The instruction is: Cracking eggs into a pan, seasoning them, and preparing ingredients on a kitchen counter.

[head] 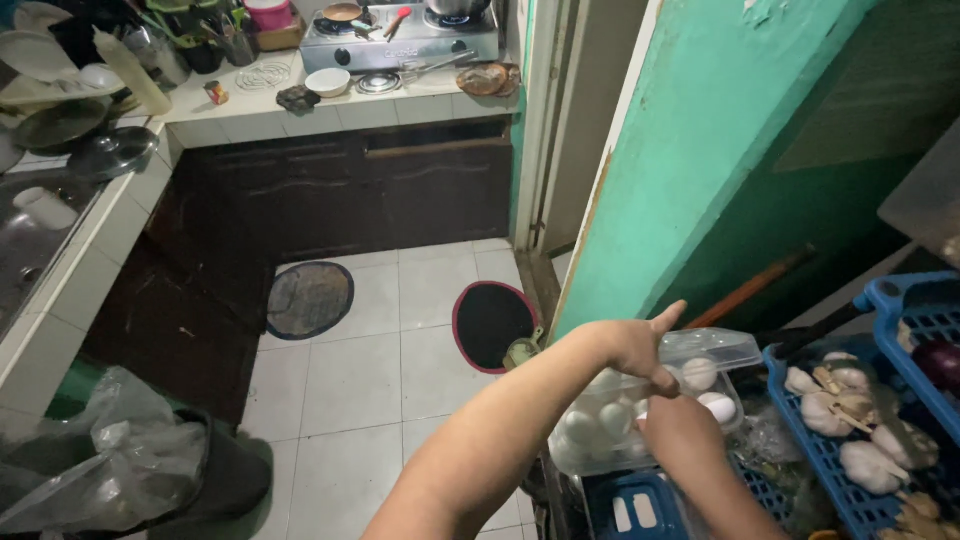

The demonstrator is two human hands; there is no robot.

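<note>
A clear plastic egg carton with several white eggs rests on blue baskets at the lower right. My left hand reaches across from the left, thumb up, and grips the carton's raised clear lid. My right hand comes up from below, its back toward me and its fingers curled down among the eggs. Those fingertips are hidden, so I cannot see whether they hold an egg.
Blue plastic baskets at the right hold garlic bulbs and a red onion. A teal door stands just behind. Two round mats lie on the white tile floor, and a bagged bin sits lower left. The tiled counter carries a gas stove.
</note>
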